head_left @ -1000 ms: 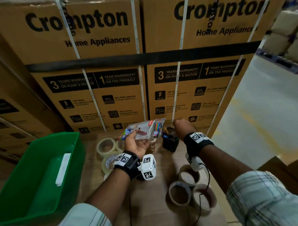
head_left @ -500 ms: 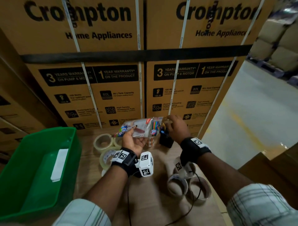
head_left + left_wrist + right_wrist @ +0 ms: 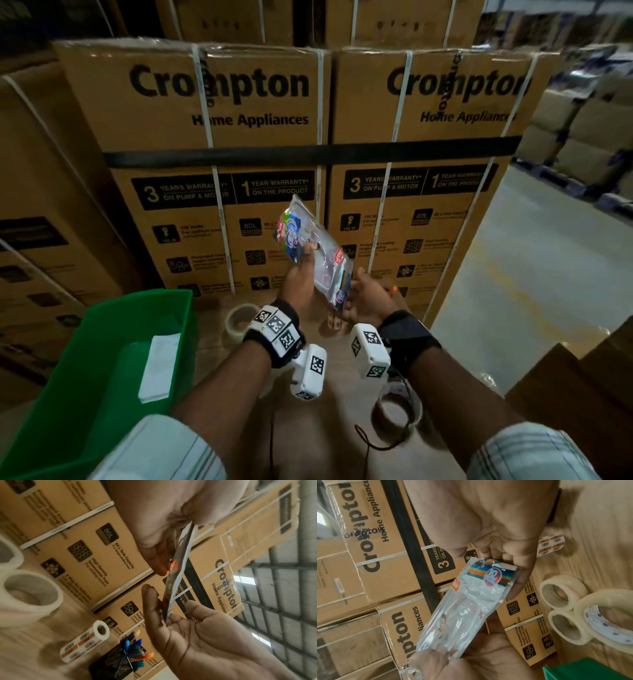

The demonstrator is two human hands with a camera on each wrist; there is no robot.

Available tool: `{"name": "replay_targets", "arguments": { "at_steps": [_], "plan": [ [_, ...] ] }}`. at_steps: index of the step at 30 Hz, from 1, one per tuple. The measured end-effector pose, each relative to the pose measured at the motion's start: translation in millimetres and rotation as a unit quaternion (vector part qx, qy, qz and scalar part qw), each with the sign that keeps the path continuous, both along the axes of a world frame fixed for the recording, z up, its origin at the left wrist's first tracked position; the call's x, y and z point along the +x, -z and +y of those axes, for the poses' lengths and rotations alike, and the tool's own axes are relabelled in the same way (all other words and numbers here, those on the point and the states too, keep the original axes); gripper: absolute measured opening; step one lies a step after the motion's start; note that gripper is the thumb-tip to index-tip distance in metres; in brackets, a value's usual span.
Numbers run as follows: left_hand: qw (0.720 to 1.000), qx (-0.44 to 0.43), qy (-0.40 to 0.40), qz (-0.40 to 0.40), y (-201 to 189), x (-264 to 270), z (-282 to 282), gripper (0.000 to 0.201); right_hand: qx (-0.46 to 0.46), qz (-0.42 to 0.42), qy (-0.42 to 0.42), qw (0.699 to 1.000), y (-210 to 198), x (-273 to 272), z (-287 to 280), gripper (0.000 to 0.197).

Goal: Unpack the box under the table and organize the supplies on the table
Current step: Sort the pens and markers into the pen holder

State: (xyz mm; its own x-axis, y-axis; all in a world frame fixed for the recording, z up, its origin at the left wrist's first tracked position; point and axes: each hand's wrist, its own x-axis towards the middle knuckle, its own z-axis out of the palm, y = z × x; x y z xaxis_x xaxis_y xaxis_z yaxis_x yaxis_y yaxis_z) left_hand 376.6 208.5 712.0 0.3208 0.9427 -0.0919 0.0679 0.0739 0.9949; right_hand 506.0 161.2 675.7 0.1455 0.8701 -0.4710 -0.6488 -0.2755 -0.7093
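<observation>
Head view: the left hand [image 3: 297, 277] pinches a clear plastic packet [image 3: 313, 253] near its middle and holds it tilted up above the surface [image 3: 329, 394]. The right hand [image 3: 368, 297], spread and relaxed, cups the packet's lower end. The film looks slick and limp, so a pinch this small could probably let it slide or fold over, and a drop would likely land it among the tape rolls [image 3: 239, 322] or on the mesh pen holder below. A green bin [image 3: 102, 359] stands on the left edge of the surface, and strapped Crompton cartons [image 3: 260, 137] wall off the back. Warehouse floor opens to the right.

Left wrist view: the packet [image 3: 178, 574] shows edge-on, thumb and fingers pressing on both faces. The open right palm [image 3: 205, 642] touches its lower tip. Below sit a label roll [image 3: 85, 642] and the pen holder [image 3: 120, 660]; a careless sweep of the hand might tip it.

Right wrist view: fingertips [image 3: 518, 582] lie along the packet's printed end [image 3: 488, 577]. Three tape rolls [image 3: 565, 592] crowd the wood-grain surface.
</observation>
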Motion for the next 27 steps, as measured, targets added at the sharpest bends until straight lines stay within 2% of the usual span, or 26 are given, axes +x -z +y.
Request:
{"name": "replay_targets", "arguments": {
  "at_steps": [3,5,10,14,16,19,22,27],
  "plan": [
    [1.000,0.021,0.009,0.019,-11.0,-9.6,-7.3,0.060,-0.006,0.034,0.024,0.999,0.8,-7.7,2.3,0.064],
    [1.000,0.023,0.014,0.013,-17.7,-14.2,-8.8,0.060,-0.002,0.043,0.038,0.998,3.4,-8.9,4.0,0.057],
    [1.000,0.020,-0.018,0.011,-27.5,-19.5,-5.9,0.063,-0.002,0.012,0.053,0.999,-1.4,-8.3,-0.7,0.039],
    [0.999,0.022,-0.042,-0.014,-24.7,-21.1,-0.1,0.063,0.040,-0.007,0.049,0.998,1.2,-1.3,-4.1,0.041],
    [0.997,0.011,-0.059,-0.038,-18.1,-19.9,4.8,0.062,0.065,-0.021,0.044,0.997,0.6,2.9,-4.7,0.036],
    [0.989,-0.025,-0.101,-0.102,-6.8,-13.6,15.6,0.056,0.056,-0.018,0.083,0.995,-0.1,12.0,-9.2,0.026],
    [0.968,-0.108,-0.126,-0.190,1.5,-4.8,23.7,0.037,0.029,-0.007,0.089,0.996,4.2,27.7,-15.3,0.024],
    [0.932,-0.206,-0.150,-0.257,17.2,4.6,30.2,0.038,-0.044,-0.012,0.154,0.987,8.2,54.4,-24.6,0.019]
  ]
}}
